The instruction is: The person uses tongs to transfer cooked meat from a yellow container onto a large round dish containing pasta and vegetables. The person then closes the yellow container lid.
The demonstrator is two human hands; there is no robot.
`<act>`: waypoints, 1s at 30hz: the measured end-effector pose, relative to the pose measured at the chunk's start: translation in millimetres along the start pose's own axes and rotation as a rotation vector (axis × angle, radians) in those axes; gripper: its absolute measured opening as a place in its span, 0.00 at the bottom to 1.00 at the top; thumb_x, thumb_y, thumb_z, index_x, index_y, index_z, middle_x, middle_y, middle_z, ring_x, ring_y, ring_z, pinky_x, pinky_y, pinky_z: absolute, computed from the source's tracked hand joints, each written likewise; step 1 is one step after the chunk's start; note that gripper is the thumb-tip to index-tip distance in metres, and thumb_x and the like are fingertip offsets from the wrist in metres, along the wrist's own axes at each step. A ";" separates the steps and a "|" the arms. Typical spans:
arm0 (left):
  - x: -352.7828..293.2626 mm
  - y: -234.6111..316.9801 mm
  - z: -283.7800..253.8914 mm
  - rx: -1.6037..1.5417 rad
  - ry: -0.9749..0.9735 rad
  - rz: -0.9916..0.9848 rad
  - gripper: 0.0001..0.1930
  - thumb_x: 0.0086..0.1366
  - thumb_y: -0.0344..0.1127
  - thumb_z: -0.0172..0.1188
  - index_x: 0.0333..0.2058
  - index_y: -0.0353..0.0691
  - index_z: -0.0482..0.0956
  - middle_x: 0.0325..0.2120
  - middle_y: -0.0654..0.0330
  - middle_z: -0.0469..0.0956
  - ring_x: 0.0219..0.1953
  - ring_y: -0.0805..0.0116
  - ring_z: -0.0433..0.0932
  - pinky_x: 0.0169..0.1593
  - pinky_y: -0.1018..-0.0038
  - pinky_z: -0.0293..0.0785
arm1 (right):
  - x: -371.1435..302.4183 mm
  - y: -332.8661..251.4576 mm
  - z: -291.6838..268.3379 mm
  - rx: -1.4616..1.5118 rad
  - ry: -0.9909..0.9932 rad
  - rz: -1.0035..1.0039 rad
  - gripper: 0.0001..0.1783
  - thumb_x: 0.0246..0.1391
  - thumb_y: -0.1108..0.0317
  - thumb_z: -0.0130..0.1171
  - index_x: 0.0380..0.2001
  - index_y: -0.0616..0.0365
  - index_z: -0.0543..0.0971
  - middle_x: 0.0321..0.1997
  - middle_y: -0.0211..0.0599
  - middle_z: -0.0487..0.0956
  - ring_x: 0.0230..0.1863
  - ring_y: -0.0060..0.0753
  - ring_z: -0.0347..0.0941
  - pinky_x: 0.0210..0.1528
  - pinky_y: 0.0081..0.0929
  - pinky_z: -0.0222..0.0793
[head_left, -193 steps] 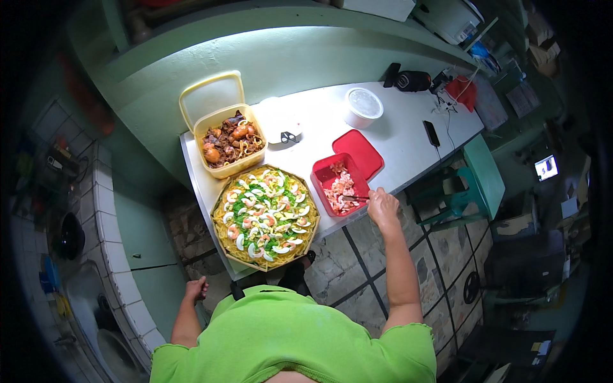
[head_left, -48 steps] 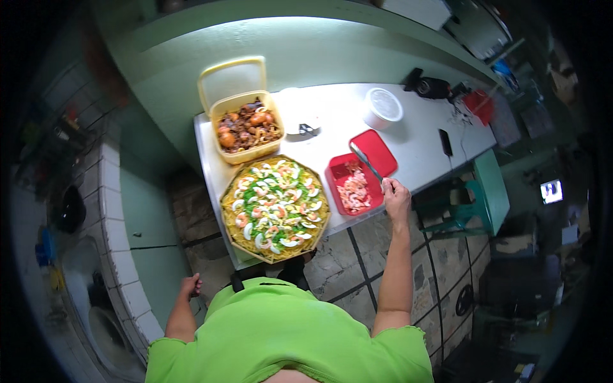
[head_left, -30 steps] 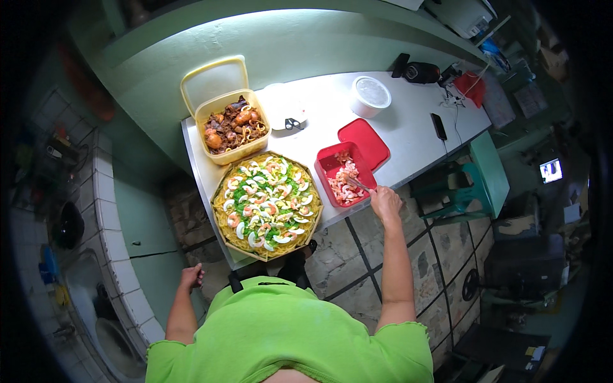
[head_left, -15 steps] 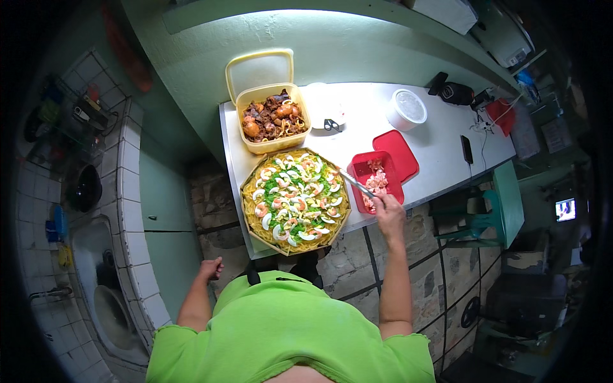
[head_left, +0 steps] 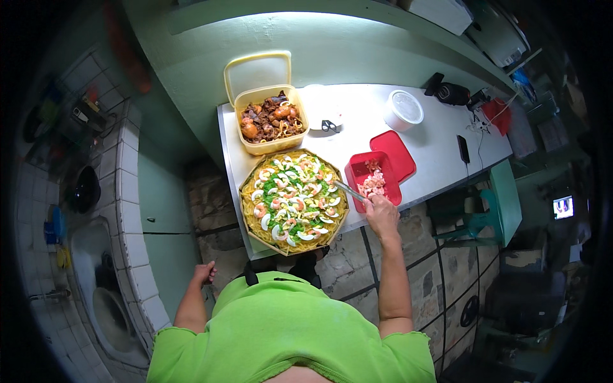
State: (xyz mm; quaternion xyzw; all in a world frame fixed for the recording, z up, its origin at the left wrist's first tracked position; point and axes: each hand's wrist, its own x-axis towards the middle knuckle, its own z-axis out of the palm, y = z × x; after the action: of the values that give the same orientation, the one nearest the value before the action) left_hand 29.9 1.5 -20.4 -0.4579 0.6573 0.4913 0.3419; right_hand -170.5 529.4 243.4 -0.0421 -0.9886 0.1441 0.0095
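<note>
Head view, looking straight down. The right hand (head_left: 381, 214) is closed around the handle of a metal utensil (head_left: 349, 190), apparently a spoon, whose working end points over the right edge of the noodle tray (head_left: 249, 220), between it and the red container (head_left: 355, 172) of chopped pink topping that stands just beside the tray. The left hand (head_left: 205, 273) hangs loosely curled at the person's side, below the table edge, holding nothing. The tray sits at the near end of the white table (head_left: 434, 147) and is already dressed with egg slices, greens and shrimp over most of its surface; the red container still holds topping, so garnishing appears well advanced but unfinished. Behind the tray stands a yellow tub (head_left: 271, 121) of dark cooked pieces, its lid raised. The red lid (head_left: 394, 153) lies beside its container; a white round tub (head_left: 403, 110) stands farther off.
</note>
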 end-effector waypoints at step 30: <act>2.0 32.4 -4.8 0.033 -0.007 0.029 0.20 0.63 0.52 0.59 0.25 0.39 0.78 0.16 0.64 0.72 0.12 0.72 0.69 0.17 0.72 0.68 | -7.5 106.0 -39.5 -0.218 0.111 0.248 0.13 0.55 0.58 0.57 0.33 0.56 0.82 0.36 0.44 0.79 0.39 0.54 0.76 0.41 0.47 0.71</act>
State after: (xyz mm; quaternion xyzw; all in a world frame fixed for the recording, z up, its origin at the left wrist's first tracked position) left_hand -1.2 -0.4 -10.1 -0.4408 0.6708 0.4870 0.3444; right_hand -153.3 641.2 250.9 -0.1725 -0.9836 0.0337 0.0414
